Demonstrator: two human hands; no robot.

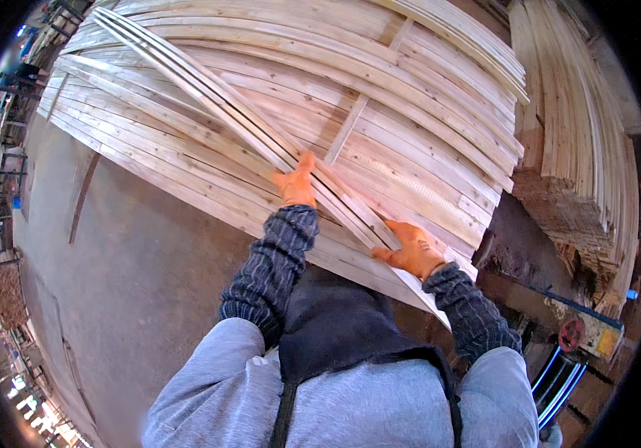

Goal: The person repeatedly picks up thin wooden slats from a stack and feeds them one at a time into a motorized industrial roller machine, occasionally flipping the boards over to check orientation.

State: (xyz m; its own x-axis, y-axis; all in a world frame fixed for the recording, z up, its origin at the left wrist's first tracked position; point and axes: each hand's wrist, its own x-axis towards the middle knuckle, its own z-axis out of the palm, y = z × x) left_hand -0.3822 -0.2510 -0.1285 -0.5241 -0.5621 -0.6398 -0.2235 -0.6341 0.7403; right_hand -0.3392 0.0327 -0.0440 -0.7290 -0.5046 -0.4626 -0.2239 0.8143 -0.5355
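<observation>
A bundle of several long, narrow wooden strips (201,91) lies aslant over a wide layer of pale boards (410,160), from the far left down toward my right. My left hand (297,184), in an orange glove, is closed around the strips near their middle, with its thumb across the top. Closer to the near end, my right hand (412,249), also gloved in orange, grips the same strips from the right side. The undersides of the strips and some fingertips are hidden. Past my right hand, the near ends of the strips stick out over the boards' edge.
Thin wooden crosspieces (347,130) lie among the boards. A tall stack of planks (571,127) stands at the right. Nearer on that side is a machine part with a red round piece (571,334). Grey floor (141,254) stretches to the left, with a wood pile (7,297) beyond.
</observation>
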